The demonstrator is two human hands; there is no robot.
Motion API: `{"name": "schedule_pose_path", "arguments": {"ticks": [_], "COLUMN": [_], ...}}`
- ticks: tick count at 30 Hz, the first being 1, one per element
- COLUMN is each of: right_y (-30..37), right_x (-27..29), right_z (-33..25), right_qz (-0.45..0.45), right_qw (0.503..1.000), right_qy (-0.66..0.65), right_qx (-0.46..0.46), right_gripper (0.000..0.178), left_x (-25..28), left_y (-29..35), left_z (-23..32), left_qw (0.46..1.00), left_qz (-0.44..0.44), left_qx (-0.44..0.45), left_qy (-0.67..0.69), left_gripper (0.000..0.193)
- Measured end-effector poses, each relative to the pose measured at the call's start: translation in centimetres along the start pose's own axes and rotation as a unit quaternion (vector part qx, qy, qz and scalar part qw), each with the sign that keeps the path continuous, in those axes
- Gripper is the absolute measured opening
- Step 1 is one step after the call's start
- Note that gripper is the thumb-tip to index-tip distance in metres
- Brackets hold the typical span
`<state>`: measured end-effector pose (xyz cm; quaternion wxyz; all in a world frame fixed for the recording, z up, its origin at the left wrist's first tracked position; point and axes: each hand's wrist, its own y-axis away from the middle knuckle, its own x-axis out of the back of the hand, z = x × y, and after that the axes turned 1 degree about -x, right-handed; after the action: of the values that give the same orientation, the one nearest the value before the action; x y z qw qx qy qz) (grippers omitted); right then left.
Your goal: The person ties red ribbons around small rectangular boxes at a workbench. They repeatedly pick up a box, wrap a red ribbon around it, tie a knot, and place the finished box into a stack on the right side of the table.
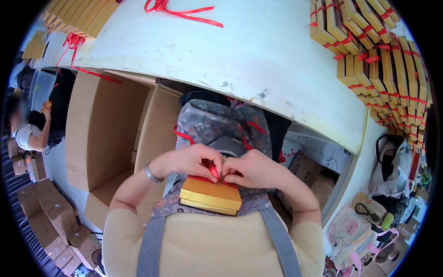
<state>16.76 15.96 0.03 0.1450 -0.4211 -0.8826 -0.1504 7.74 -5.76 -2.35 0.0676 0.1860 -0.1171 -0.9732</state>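
Fingers of the left hand [199, 159] are pinching a red ribbon [212, 171] just above the far edge of the gold box [211, 191]. Those of the right hand [244, 169] are curling in close beside them, also over that far edge, but I cannot tell whether they are closing on ribbon, since the knuckles are hiding the tips. The box itself is resting in the person's lap, on the grey floral apron [203, 117], and neither palm appears to be steadying it.

That missing support is probably the main weakness. With only soft cloth bearing the box, a stronger pull from one side could be turning it or sliding it askew, and the ribbon would then be sitting off-centre. Smooth ribbon is likely slippery too: should the left pinch be loosening for an instant, the part over the box could be going slack or twisting face-down.

Loose ribbon lengths are trailing over the apron beyond the box, one to its left and one to its right; cloth folds could be catching them and making the tension uneven. Uneven tightening might also be denting the box's edges or shifting its lid. Left of the box, an open carton [117, 115] is standing close to the lap, so a box slipping that way could be knocking against cardboard.
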Motion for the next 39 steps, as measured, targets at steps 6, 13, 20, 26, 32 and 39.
{"name": "schedule_pose_path", "arguments": {"ticks": [6,13,20,26,32,39], "right_y": [-1.6,-1.9,-3.2,-2.2,-3.2,-4.7], "right_x": [-1.5,-1.4,-1.8,-1.4,-1.1,-2.8], "right_z": [0.6,1.4,2.4,1.8,3.7,4.9], "right_qz": [0.11,0.168,0.239,0.295,0.141,-0.011], "right_qw": [0.975,0.941,0.904,0.866,0.949,0.985], "right_qy": [0.097,0.147,0.128,0.244,0.106,-0.144], "right_qx": [0.169,0.253,0.329,0.323,0.261,0.097], "right_gripper": [0.036,0.035,0.022,0.022,0.015,0.01], "left_x": [-1.6,-2.7,-3.2,-4.3,-4.1,-3.5], "left_y": [1.2,2.8,3.0,2.9,4.0,4.5], "left_z": [-3.4,-0.5,-2.4,-0.9,0.7,2.5], "left_qw": [0.989,0.919,0.975,0.942,0.954,0.952], "left_qz": [0.126,0.305,0.2,0.286,0.287,0.29], "left_qx": [-0.064,0.022,0.061,0.047,0.045,0.035], "left_qy": [0.046,-0.249,0.079,0.169,-0.071,-0.085], "left_gripper": [0.029,0.041,0.021,0.014,0.015,0.013]}}
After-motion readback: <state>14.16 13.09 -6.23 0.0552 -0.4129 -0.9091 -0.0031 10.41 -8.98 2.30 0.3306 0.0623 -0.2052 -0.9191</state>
